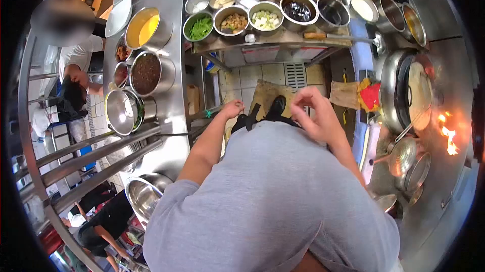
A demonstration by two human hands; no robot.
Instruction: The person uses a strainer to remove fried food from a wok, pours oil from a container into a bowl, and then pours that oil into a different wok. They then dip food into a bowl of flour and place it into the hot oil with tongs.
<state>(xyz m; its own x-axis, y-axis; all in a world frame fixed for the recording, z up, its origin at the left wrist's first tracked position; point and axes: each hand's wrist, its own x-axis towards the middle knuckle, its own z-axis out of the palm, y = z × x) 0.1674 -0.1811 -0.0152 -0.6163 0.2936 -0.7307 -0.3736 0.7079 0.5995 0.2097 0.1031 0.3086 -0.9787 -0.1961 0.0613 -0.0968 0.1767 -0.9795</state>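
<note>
My left hand hangs in front of my body, near the left counter, with fingers loosely bent and nothing visible in them. My right hand is raised a little above my waist, its fingers curved and apart from the thumb, holding nothing. To its right a tan cloth hangs by the stove edge, beside a red and yellow cloth. A ladle with a wooden handle lies across the front of the ingredient shelf, beyond both hands. Neither hand touches any of these.
Metal bowls of ingredients, including chopped greens and a dark sauce, line the shelf ahead. At right are a wok, a perforated strainer and open flames. Pots, including one of yellow liquid, stand left; people work beyond.
</note>
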